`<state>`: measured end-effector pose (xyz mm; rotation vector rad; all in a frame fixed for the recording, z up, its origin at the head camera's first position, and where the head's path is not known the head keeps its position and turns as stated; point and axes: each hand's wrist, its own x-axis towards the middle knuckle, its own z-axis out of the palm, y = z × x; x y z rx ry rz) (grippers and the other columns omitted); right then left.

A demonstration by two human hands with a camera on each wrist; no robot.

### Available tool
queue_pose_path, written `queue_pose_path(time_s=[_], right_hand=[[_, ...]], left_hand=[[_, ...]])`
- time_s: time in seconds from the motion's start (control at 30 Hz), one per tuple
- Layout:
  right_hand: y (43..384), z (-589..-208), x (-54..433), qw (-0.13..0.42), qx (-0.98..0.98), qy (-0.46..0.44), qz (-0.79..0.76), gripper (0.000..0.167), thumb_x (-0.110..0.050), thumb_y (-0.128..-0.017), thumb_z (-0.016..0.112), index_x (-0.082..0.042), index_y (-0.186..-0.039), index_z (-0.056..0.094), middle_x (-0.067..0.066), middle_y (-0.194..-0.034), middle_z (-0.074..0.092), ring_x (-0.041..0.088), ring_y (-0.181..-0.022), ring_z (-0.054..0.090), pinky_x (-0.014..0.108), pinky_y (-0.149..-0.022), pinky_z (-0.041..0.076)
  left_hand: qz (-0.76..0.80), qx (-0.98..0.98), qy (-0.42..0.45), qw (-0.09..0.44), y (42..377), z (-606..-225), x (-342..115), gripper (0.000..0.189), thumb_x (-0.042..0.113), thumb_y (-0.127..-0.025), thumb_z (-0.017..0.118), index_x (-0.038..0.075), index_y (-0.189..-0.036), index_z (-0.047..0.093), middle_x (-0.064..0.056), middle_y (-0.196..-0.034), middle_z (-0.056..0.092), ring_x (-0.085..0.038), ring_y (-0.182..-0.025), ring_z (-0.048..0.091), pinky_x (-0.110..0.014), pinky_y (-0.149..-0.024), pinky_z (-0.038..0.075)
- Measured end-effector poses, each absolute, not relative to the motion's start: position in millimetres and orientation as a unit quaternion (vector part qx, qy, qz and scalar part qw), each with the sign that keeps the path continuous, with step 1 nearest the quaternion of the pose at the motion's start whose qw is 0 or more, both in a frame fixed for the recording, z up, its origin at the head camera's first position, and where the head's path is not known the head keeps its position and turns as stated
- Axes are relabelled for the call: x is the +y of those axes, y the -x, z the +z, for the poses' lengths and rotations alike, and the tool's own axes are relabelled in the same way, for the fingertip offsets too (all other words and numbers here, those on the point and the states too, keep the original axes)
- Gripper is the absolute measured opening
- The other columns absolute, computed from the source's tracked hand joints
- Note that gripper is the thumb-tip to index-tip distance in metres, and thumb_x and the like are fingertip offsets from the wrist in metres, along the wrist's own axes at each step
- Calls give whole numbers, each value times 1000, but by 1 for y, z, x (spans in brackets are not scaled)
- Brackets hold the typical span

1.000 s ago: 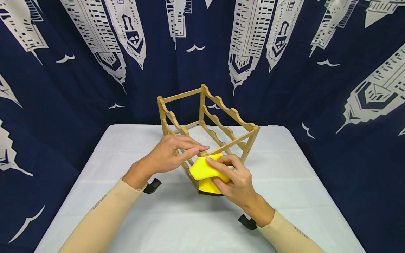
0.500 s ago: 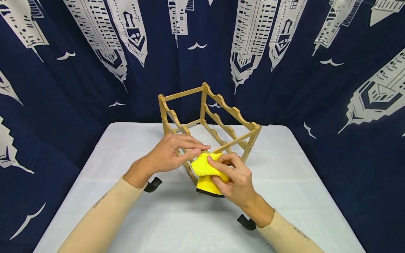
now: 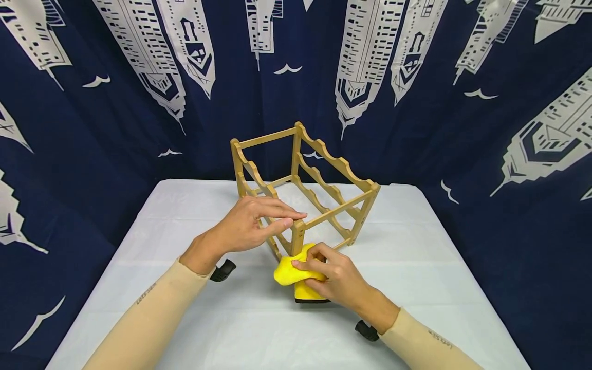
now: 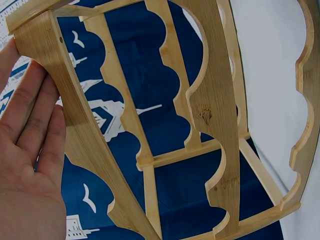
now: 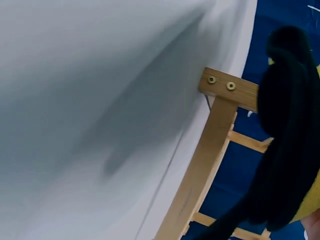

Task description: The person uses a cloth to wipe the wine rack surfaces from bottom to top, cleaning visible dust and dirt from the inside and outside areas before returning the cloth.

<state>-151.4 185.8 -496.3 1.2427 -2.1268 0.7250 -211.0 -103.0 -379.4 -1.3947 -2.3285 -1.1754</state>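
Note:
A light wooden wine rack point(image 3: 339, 164) with scalloped rails stands at an angle on the table. My left hand point(image 3: 254, 223) rests at its near top corner, fingers stretched out; in the left wrist view, those fingers lie against a scalloped side rail point(image 4: 75, 105). In the head view, my right hand point(image 3: 339, 277) pinches a yellow cloth point(image 3: 289, 271) with a dark edge. The cloth covers the lower part of the rack's near corner post point(image 3: 297, 239). In the right wrist view, the cloth's dark edge point(image 5: 285, 130) hides part of a post end bearing two screws point(image 5: 221, 83).
A white cover lies over the table point(image 3: 185, 318). Behind it hangs a dark blue curtain point(image 3: 296, 97) printed with white buildings and birds. Black straps point(image 3: 223, 270) show at both wrists.
My right hand has slid the yellow cloth down the near corner post, baring the post's top. My left hand stays at the corner, and the rack holds its place.

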Motion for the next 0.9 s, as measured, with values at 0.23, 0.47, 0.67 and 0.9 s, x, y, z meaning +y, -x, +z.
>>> queue_pose_path(time_s=[0.23,0.47,0.67,0.9], right_hand=[[149,-508,182,157,-864,-435,198,46,-8,-83,106,-22,-125,93,4,-112,75,11,-89,69,16,-74,60],[147,-514,179,115,-888,-414,164,41,-13,-86,106,-24,-124,93,4,-113,76,11,-89,68,16,-74,60],[146,-517,180,154,-875,-430,160,45,-14,-83,109,-25,-124,93,3,-112,76,11,-90,67,16,-74,59],[147,-509,184,241,-831,-464,190,54,-6,-80,107,-23,-129,91,3,-111,71,14,-94,67,23,-78,64]], left_hand=[[-394,-788,464,89,212,-380,-104,29,20,-115,74,28,-140,87,8,-134,88,-11,-125,82,-36,-101,70],[-394,-782,472,99,211,-381,-102,29,19,-114,75,26,-140,87,7,-133,88,-12,-125,82,-40,-105,70],[-396,-786,466,92,211,-382,-103,30,20,-115,74,27,-141,87,8,-135,87,-11,-128,81,-41,-109,69],[-392,-788,465,98,212,-386,-104,30,21,-115,74,28,-141,86,8,-135,87,-10,-128,82,-47,-121,65]])
